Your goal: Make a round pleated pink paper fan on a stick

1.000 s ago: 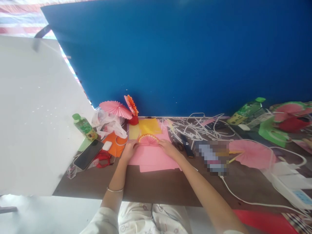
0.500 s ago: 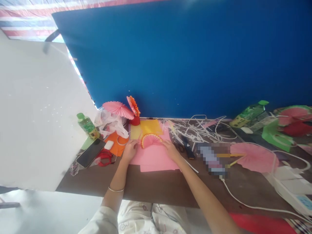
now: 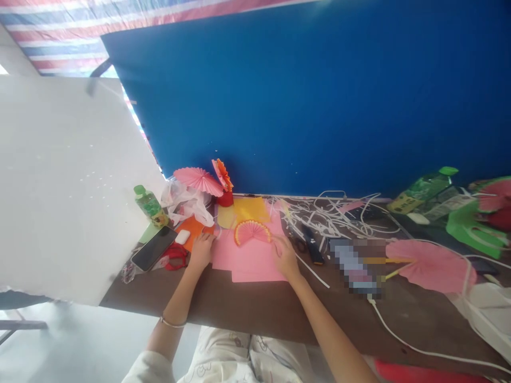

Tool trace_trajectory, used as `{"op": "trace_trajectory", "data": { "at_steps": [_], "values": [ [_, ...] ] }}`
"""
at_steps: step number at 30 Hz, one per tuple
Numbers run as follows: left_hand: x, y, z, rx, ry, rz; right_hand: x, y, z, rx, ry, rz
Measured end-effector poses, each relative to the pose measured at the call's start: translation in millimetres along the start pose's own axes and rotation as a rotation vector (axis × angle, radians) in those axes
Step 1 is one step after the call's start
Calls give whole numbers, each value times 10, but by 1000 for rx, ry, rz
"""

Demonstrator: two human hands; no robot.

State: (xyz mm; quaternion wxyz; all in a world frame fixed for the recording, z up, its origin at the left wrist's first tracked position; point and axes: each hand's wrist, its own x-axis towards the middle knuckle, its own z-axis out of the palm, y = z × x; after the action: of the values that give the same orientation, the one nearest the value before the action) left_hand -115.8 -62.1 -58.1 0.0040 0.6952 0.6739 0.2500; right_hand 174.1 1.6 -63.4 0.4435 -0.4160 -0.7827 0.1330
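- Lying on pink sheets (image 3: pixel 257 267): the yellow-edged pleated fan (image 3: pixel 253 234).
- Right hand (image 3: pixel 286 259) at the fan's right corner.
- Left hand (image 3: pixel 201 252) apart, beside orange paper (image 3: pixel 193 227).
- Whether either hand's fingers pinch anything, I cannot tell.
- Brown counter (image 3: pixel 247 308) underneath.

The pleated paper fan (image 3: pixel 253 234) was pink, with a scalloped yellow and orange border along its curved edge. It was spread open in a half-round, the arc toward the far side of the worktop (image 3: pixel 239 308), its folds gathering at the middle of the near side. It lay over pink sheets (image 3: pixel 257 267).
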Motion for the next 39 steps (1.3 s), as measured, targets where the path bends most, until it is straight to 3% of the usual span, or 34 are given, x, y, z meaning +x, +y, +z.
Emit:
{"op": "trace_trajectory", "data": {
  "at_steps": [4,9,15,22,29,33,39],
  "values": [
    [16,348,89,-427,-27,6,-69,-114,-1,30,65,24],
    [55,742,222,-713,-73,16,-101,-254,83,121,78,14],
    [-10,901,248,-1045,-147,-14,-48,-390,191,199,85,7],
    [-72,861,239,-1062,-107,-58,-124,-501,233,214,245,29],
    [-82,833,230,-921,-111,32,-182,-550,255,233,149,-87],
    [-80,835,246,-830,-87,175,-174,-529,268,255,165,-70],
    [-85,834,267,-777,-89,202,-167,-532,257,280,177,-3]
  ]
}}
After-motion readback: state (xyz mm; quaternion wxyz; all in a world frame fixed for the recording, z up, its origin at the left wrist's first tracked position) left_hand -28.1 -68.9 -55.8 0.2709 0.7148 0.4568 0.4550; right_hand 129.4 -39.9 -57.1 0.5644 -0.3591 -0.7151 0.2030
